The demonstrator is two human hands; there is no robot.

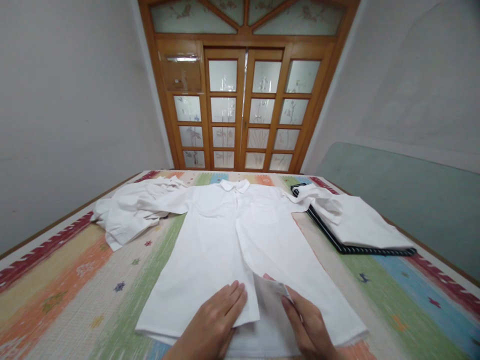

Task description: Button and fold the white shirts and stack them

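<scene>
Pale walls (pixel 67 100) to left and right, and straight ahead, tall wooden doors (pixel 242 110) with rows of patterned glass panes. Now down to the counter (pixel 63 227), covered in a bright striped cloth (pixel 75 285) dotted with little stars and figures, with a pale green panel (pixel 397 200) along the wall at far right. Centre stage, the white shirt (pixel 202 245): front side up on the counter, collar to the far end, hem to the near end, sleeves out to both sides. To its right, a folded white garment (pixel 363 220) on top of a dark striped garment (pixel 360 249); to its left, close by the sleeve, a crumpled white garment (pixel 131 205) in loose heaps. And in to the hands, both at the hem! Left hand (pixel 213 315) palm down on the left front of the shirt, fingers (pixel 240 292) straight and side by side, thumb out of sight; impossible to tell whether gripping or only resting. Right hand (pixel 313 325) on the other front, fingers closed in a pinch on its lower edge, raised just clear of the back layer. Between the two, a narrow, pointed opening down the middle, right through to the inside of the back. Up top, smallest of all, a neat white collar (pixel 234 186).
</scene>
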